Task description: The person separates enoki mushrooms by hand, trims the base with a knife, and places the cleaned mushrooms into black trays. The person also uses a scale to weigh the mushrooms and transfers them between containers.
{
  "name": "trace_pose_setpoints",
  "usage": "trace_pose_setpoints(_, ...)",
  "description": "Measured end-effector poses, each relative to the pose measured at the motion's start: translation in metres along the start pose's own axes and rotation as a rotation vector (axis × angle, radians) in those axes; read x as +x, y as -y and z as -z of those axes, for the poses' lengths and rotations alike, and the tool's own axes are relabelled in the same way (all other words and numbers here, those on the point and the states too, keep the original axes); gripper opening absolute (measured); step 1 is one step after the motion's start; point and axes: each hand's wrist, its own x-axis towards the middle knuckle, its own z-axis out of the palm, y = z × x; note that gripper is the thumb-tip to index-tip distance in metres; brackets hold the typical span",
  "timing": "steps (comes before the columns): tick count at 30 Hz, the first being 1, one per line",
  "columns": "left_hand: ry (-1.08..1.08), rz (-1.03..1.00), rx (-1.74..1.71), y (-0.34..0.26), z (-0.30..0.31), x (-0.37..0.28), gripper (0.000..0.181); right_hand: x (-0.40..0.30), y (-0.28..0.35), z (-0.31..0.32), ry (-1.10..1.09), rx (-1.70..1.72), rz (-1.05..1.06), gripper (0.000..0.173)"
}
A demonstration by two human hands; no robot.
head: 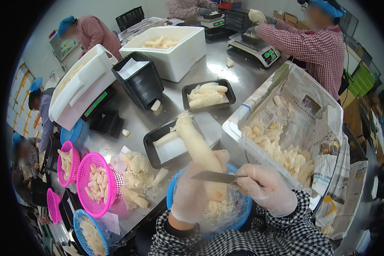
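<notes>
My gloved left hand [192,190] grips a pale bamboo mushroom stalk [200,153], which slants from its frilly top down to a brownish lower end. In my gloved right hand [264,187] is a small knife, its blade [215,177] lying across the stalk near that lower end. Whether the edge has cut in, I cannot tell. Below both hands sits a blue basket [247,209] lined with clear plastic, holding lacy scraps [216,212]. Just beyond the stalk, a black tray [152,153] with a white paper liner holds one stalk piece [165,139].
A filled black tray [232,97] stands farther back. At right is a newspaper-lined foam box [232,128] of mushrooms. Left are pink baskets [83,204], lacy mushroom pieces [136,172] and stacked black trays [140,84]. White foam boxes [179,64], scales [259,54] and several co-workers surround the steel table [131,121].
</notes>
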Motion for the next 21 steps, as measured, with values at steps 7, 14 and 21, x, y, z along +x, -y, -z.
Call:
trace_pose_setpoints(7,0.134,0.000,-0.058,0.001,0.013,-0.006,0.033,0.002,0.010,0.009,0.062,-0.045,-0.086,0.010)
trace_pose_setpoints(14,-0.048,0.004,0.152,-0.005,-0.006,-0.005,0.050,0.002,0.011,0.013,0.118,-0.096,-0.040,0.012)
trace_pose_setpoints(21,-0.040,0.090,-0.026,-0.007,-0.007,-0.007,0.051,0.004,0.016,0.015,0.079,-0.017,-0.103,0.013)
